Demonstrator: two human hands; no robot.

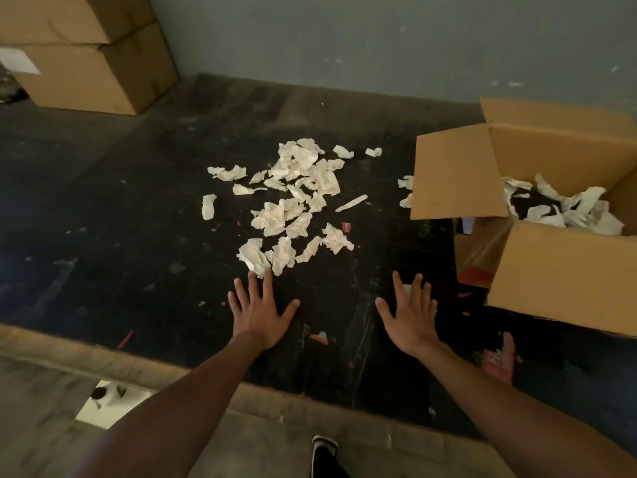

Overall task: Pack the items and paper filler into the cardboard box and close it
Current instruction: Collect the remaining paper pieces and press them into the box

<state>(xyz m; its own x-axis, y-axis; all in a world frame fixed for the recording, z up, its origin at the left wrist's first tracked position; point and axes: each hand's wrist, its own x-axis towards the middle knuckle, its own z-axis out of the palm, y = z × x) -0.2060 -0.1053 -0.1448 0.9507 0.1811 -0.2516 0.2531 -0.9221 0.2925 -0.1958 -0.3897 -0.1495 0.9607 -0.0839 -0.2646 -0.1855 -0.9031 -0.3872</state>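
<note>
Paper filler (296, 198) | beyond left hand (260, 310) | fingertips touching nearest piece

Dark, scuffed tabletop (138, 208) with a worn pale front edge – scratches, small red scraps and flecks across it. Scattered pile of crumpled white paper filler (296, 198) lies mid-table, loose bits straying left and right. Open cardboard box (558, 267) sits at the right edge, flaps up, white paper and something dark inside. Two stacked closed cartons (86, 53) stand at the far left corner. Both hands lie flat on the surface near the front – left hand (260, 313), right hand (412, 315)
</note>
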